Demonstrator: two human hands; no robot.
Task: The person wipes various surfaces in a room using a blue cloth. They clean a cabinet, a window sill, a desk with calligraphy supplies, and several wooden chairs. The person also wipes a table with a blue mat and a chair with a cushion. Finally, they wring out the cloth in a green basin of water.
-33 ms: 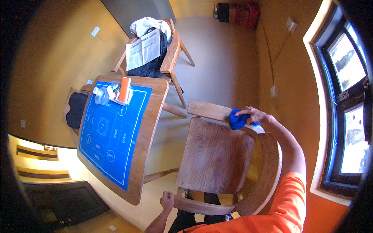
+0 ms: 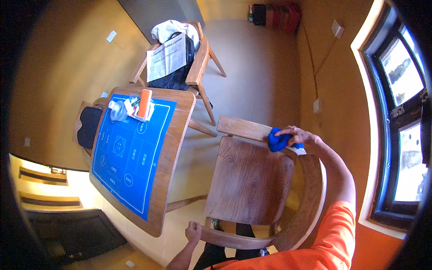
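Note:
A blue cloth (image 2: 277,141) is bunched on the far armrest of a wooden chair (image 2: 252,180). My right hand (image 2: 294,134) presses down over that cloth, fingers bent around it. Part of the cloth shows on both sides of the fingers. At the front end of the chair's near armrest, my left hand (image 2: 193,232) is closed around the wood. The chair's curved backrest (image 2: 312,198) runs between the two armrests, beneath my right arm. Its brown seat is bare.
Left of the chair stands a wooden table (image 2: 180,130) with a blue mat (image 2: 121,162), a plastic bottle (image 2: 118,111) and an orange box (image 2: 145,103). Another chair (image 2: 198,67) behind holds a bag and paper (image 2: 166,58). A window (image 2: 405,121) lies right.
My right hand and the blue cloth have shifted slightly to the right along the armrest. My left hand keeps its hold on the near armrest.

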